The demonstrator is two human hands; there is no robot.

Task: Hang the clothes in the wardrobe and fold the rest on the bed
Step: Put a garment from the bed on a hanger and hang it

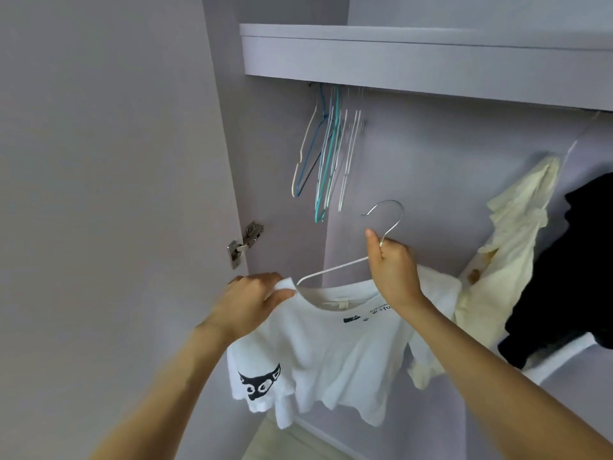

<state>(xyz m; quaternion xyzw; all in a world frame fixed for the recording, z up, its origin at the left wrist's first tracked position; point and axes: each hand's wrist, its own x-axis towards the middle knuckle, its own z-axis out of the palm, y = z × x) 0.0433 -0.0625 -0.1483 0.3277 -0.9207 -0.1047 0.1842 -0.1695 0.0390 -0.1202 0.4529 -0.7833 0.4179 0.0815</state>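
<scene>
Head view — hands (pixel 393 267) hold hanger (pixel 335 268), T-shirt (pixel 325 343).

This is a home, most likely a bedroom, seen at an open wardrobe (pixel 431 154). Its panels are pale lilac, and a shelf (pixel 424 51) runs across the top of the frame. Under the shelf, at upper centre, a bunch of empty hangers (pixel 326 154) in white, blue and teal hangs close together. On the right edge hang a cream garment (pixel 517 234) and a black garment (pixel 570 260). At centre left a metal hinge (pixel 244 244) joins the open door (pixel 109 161) to the cabinet side. A white T-shirt (pixel 331 353) on a wire hanger (pixel 381 234) is at the centre.
</scene>
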